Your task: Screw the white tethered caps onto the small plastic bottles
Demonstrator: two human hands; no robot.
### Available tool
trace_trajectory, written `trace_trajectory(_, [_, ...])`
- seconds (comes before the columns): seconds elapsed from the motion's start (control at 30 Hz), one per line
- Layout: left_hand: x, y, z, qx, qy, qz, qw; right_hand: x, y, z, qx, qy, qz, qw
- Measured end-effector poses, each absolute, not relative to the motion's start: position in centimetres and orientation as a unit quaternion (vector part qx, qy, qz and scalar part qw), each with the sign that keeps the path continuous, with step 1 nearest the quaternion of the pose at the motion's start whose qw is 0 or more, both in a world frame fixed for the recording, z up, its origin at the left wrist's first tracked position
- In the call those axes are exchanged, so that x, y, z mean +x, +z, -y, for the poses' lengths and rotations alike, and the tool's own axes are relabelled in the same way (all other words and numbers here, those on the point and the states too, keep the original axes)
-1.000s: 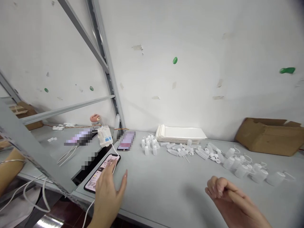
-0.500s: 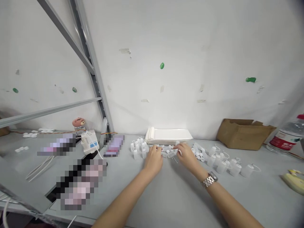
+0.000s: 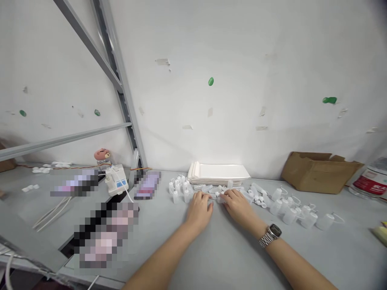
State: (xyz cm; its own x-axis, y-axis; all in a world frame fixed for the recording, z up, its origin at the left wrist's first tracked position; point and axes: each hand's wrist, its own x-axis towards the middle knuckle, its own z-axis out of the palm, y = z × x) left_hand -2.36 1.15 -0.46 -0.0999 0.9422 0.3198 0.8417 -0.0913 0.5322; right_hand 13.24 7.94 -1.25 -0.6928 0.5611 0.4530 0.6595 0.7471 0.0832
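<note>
My left hand [image 3: 199, 210] is at the near edge of a pile of small translucent plastic parts, its fingers curled closed; what they hold, if anything, is hidden. Beside it, my right hand [image 3: 238, 207], with a metal-band watch on the wrist, is closed over a small translucent plastic bottle [image 3: 221, 199], partly covered by the fingers. Empty bottles [image 3: 207, 188] lie loose behind both hands, mixed with small white caps [image 3: 259, 199]. On the left stands a cluster of capped bottles [image 3: 175, 196]; to the right, several bottles with tethered caps [image 3: 308, 220] stand in a group.
A stack of white trays [image 3: 220, 171] lies against the wall. At the back right are a cardboard box [image 3: 320, 177] and a large water bottle [image 3: 369, 183]. Left of the hands are a white power strip [image 3: 116, 179], cables and blurred phone-like items [image 3: 148, 185] beside a metal frame post [image 3: 121, 80].
Both hands have drawn slightly nearer to me. My right hand's fingers have come down over the bottle at the pile's front. The whole view has shifted a little.
</note>
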Motion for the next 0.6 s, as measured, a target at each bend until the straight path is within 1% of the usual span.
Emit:
trace_trajectory(0.2, [-2.4, -0.1, -0.9, 0.655, 0.348, -0.661, 0.115, 13.4, -1.4, -7.9, -0.32, -0.107, 0.911, 0.236])
trace_trajectory(0.37, [-2.3, 0.1, -0.9, 0.63, 0.39, -0.651, 0.167, 13.7, -0.8, -7.8, -0.322, -0.101, 0.89, 0.305])
trace_trajectory(0.47, [-2.1, 0.3, -0.9, 0.604, 0.419, -0.64, 0.223, 13.8, -0.4, -7.4, -0.33, -0.056, 0.872, 0.359])
trace_trajectory(0.6, [-1.9, 0.5, -1.1, 0.56, 0.438, -0.621, 0.331, 13.7, -0.1, -6.9, -0.365, 0.044, 0.83, 0.42])
